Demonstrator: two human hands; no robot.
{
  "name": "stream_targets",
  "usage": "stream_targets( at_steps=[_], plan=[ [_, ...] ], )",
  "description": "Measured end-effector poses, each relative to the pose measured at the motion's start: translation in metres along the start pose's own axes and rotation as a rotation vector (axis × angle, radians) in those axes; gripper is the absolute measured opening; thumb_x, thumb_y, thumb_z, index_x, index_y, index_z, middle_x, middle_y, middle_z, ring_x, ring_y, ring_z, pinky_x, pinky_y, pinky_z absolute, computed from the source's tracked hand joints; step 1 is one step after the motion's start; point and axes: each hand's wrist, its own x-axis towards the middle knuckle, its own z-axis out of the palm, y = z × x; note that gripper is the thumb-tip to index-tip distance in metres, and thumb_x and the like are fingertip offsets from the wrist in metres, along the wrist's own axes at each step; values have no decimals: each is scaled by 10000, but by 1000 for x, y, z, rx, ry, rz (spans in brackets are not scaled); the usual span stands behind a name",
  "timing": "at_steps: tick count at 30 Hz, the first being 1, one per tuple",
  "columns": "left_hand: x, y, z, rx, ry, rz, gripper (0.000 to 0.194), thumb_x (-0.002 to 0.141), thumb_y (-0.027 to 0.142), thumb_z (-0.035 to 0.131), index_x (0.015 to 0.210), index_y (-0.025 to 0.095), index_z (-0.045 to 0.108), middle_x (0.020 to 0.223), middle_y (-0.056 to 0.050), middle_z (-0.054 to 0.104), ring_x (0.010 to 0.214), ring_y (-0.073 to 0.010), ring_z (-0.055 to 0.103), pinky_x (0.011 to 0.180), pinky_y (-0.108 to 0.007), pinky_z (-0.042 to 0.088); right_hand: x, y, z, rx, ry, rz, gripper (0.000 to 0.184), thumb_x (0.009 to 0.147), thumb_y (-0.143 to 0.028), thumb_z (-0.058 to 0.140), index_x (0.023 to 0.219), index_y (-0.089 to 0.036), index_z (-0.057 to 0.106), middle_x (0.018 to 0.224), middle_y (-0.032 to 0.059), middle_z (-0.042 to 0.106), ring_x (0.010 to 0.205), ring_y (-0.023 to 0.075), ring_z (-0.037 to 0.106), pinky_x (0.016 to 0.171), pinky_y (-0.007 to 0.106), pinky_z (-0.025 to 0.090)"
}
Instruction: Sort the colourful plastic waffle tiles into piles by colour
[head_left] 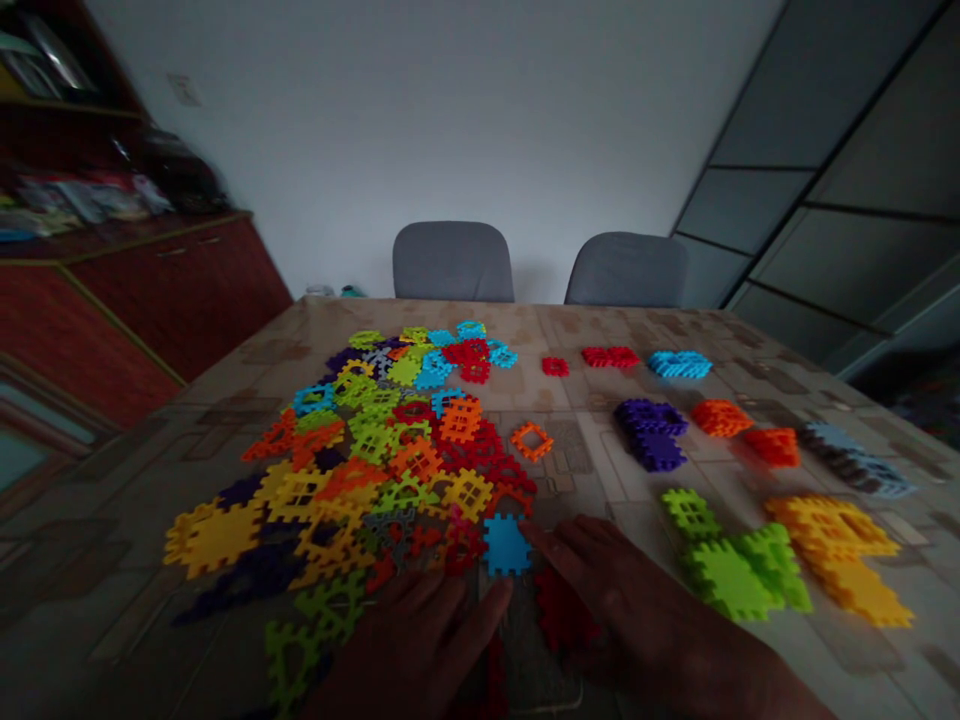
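Observation:
A light-blue square interlocking tile point(507, 545) lies at the near right edge of a mixed heap of plastic tiles point(375, 440). My right hand point(607, 580) is just right of it, index fingertip at the tile's edge, fingers stretched forward. Beneath that hand shows a dark red tile point(561, 612), partly covered; whether the hand touches it I cannot tell. My left hand point(427, 640) lies low at the heap's near side, its fingers extended and the index finger pointing toward the blue tile. Green triangular frame tiles point(322, 615) lie left of it.
Colour-grouped stacks stand on the right: purple point(651, 432), light blue point(679, 364), red point(609, 357), orange point(721, 417), green point(731, 575), yellow point(840, 550) and grey point(855, 458). A lone orange frame point(532, 441) lies mid-table. Two grey chairs point(453, 262) stand behind the table.

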Motion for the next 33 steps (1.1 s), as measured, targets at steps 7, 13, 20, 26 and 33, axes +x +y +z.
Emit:
stream_targets(
  at_steps=[7, 13, 20, 26, 33],
  plan=[
    [22, -5, -33, 43, 96, 44, 520, 1090, 516, 229, 1345, 183, 536, 914, -73, 708, 750, -248, 651, 679, -365, 499, -1, 0, -2, 17, 38, -1, 1037, 652, -130, 877, 1556, -252, 382, 1372, 142, 621, 1220, 360, 580, 1035, 496, 488],
    [67, -66, -64, -86, -65, -109, 325, 1054, 353, 484, 1330, 207, 577, 1270, -89, 682, 1149, -264, 630, 983, -397, 494, 11, 4, -3, 65, 75, 87, 503, 927, -194, 652, 1420, -222, 555, 1241, 119, 674, 1087, 295, 645, 933, 479, 555],
    [129, -141, -31, -70, -247, -127, 653, 829, 209, 787, 1428, 170, 529, 1521, -141, 511, 1398, -321, 461, 1177, -472, 326, 19, 5, -3, 166, 173, 90, 417, 969, -137, 548, 1378, -209, 589, 1217, 122, 676, 1126, 264, 643, 996, 452, 546],
    [138, -152, -29, -66, -306, -72, 460, 759, 154, 811, 1198, 203, 683, 1303, -93, 649, 1275, -296, 562, 1137, -425, 346, 18, 9, 0, 176, 189, 79, 441, 948, -108, 557, 1370, -228, 601, 1199, 110, 691, 1108, 259, 660, 980, 445, 562],
    [135, -162, -41, -98, -311, -29, 449, 713, 257, 881, 1108, 230, 670, 1314, -52, 659, 1236, -272, 589, 1063, -376, 388, 18, 7, -1, 177, 229, 55, 463, 952, -112, 548, 1394, -245, 594, 1164, 102, 703, 1080, 251, 674, 958, 441, 579]
  ],
)
